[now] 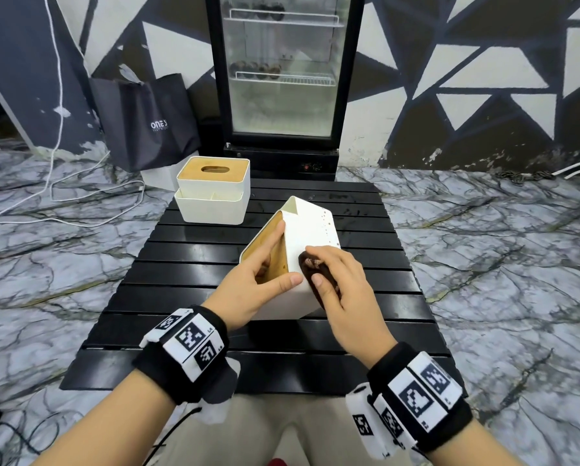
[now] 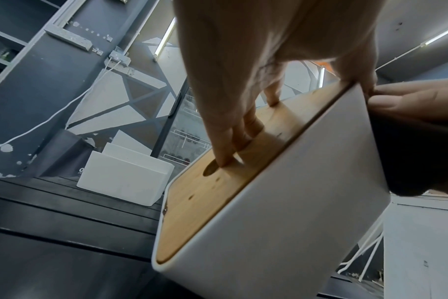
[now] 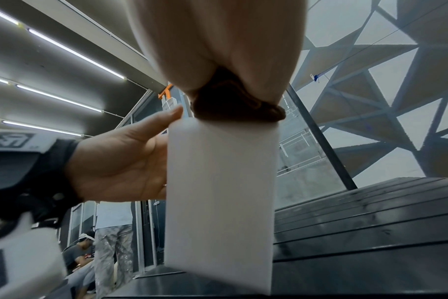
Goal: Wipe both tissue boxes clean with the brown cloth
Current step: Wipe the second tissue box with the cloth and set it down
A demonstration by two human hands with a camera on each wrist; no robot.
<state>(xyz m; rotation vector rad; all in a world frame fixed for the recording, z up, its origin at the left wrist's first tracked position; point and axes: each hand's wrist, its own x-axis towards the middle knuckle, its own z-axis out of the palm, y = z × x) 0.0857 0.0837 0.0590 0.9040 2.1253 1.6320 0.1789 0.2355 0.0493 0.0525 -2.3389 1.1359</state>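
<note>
A white tissue box (image 1: 310, 230) with a wooden lid is tilted on its edge above the black slatted table (image 1: 198, 264). My left hand (image 1: 260, 279) grips it, with fingers (image 2: 228, 131) in the lid's slot and the thumb on the near edge. My right hand (image 1: 330, 272) holds the bunched brown cloth (image 1: 310, 264) and presses it on the box's white side near the top corner (image 3: 230, 101). Small brown specks dot the far part of that side. The second tissue box (image 1: 214, 193) stands upright at the table's back left, untouched.
A glass-door fridge (image 1: 283, 79) stands just behind the table. A black bag (image 1: 147, 122) leans on the wall to its left. White cables (image 1: 56, 183) trail over the marble floor on the left. People (image 3: 85, 259) are in the background in the right wrist view.
</note>
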